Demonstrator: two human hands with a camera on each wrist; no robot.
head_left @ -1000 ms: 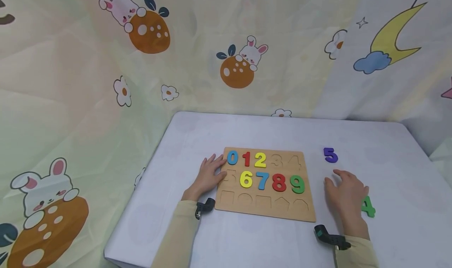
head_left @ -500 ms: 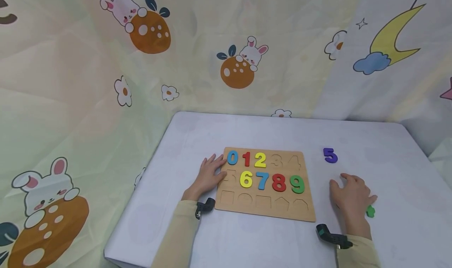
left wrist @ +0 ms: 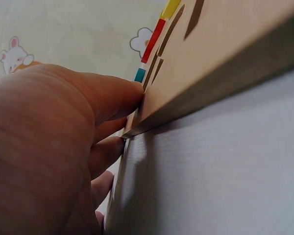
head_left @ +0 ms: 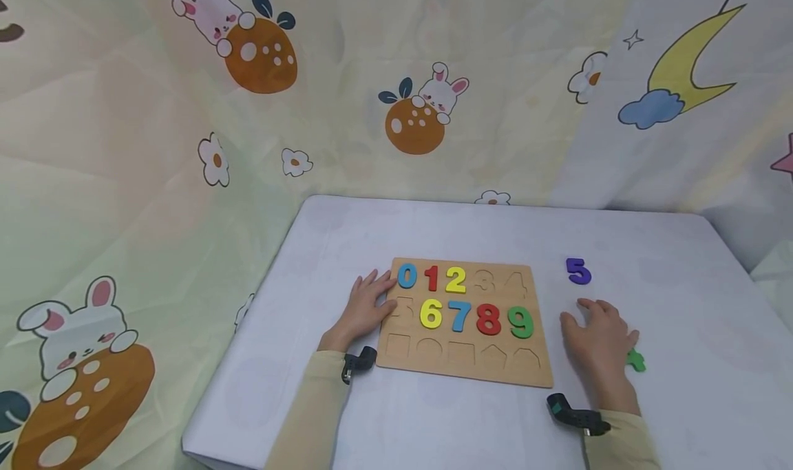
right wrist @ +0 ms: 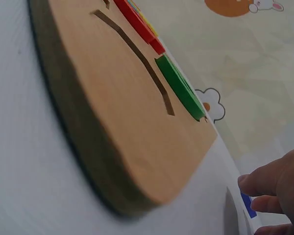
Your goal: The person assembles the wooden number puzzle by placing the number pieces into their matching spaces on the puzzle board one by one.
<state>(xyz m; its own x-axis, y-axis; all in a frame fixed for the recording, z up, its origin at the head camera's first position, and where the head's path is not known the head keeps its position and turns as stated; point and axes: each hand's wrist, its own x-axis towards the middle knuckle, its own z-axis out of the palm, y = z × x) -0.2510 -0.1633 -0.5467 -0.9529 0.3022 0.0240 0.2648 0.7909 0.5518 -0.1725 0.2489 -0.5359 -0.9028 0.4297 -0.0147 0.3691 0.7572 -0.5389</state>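
The wooden number puzzle board (head_left: 458, 370) lies on the table with coloured digits in two rows. At its left edge rests my left hand (head_left: 358, 312), fingers spread; in the left wrist view the thumb (left wrist: 117, 95) touches the board's rim. To the right of the board, my right hand (head_left: 597, 339) is low over the table, fingers loosely bent and parted. A green number 4 (head_left: 635, 360) shows partly from beneath its outer side; the rest is hidden. Beyond the fingertips lies a purple number 5 (head_left: 579, 272), which the right wrist view shows partly behind the fingers.
Slots for 3, 4 and 5 and a bottom row of shape outlines hold no pieces. The table (head_left: 266, 387) has a white cover. A printed cloth (head_left: 347, 112) hangs behind it.
My right hand shifts right and toward me over the green 4, then back left and forward. The 4 now sits farther left. My left hand and the board stay put.
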